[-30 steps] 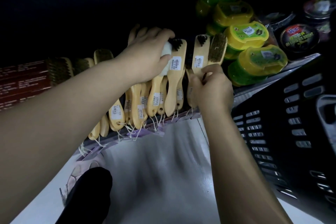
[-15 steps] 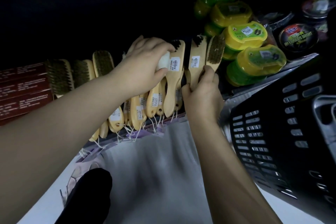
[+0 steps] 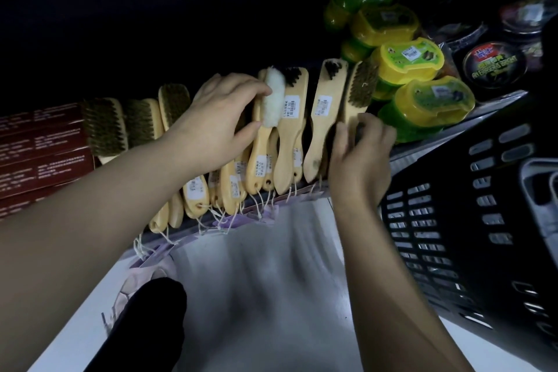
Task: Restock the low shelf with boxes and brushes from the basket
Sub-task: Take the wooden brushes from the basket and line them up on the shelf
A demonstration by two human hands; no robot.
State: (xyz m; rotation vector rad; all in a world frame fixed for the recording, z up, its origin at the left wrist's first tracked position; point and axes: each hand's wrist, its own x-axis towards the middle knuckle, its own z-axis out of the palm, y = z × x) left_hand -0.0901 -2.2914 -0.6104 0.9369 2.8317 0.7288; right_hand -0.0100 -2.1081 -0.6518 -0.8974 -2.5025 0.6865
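Head view: brush-seating step, we judge. Our left hand pinches the fleece brush; right hand grips the bristle brush. Next: settle both, release.

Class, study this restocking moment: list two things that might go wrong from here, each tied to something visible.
1. The brushes lean packed on edge, handles over the lip of the shelf. With the left hand holding the fluffy brush among them, neighbours may topple or slide off.
2. The right hand grips the end brush close beside the stacked yellow tubs; a sideways push might knock them over.
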